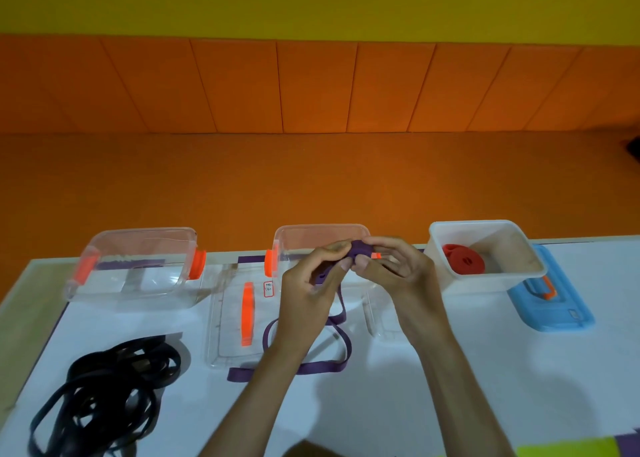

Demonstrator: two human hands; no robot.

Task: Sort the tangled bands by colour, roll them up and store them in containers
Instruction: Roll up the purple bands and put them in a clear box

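Near the front-left corner of the white table (450,370) lies a loose tangle of black band (104,394), its loops piled over one another. Behind it, at the far edge, stands a clear container (104,290) with orange latches at both ends, open at the top. Just right of it a clear lid (225,335) with an orange handle lies flat on the table. A second clear container (311,228) with orange latches stands at the middle of the far edge. In front of it both hands are raised together. The left hand (311,280) pinches the purple band (361,248) between thumb and curled fingers, and the right hand (391,266) grips the small rolled part of it from the other side. The unrolled length drops from the hands and loops over the table between the forearms, and its free end lies flat just in front of the clear lid. Another clear lid (377,318) lies partly under the right wrist. Toward the far-right corner stands a white container (485,283), open, with a rolled red band (462,260) leaning in its left half. A blue lid (554,314) with an orange clip lies flat at its right, touching it or partly under it; which cannot be told.
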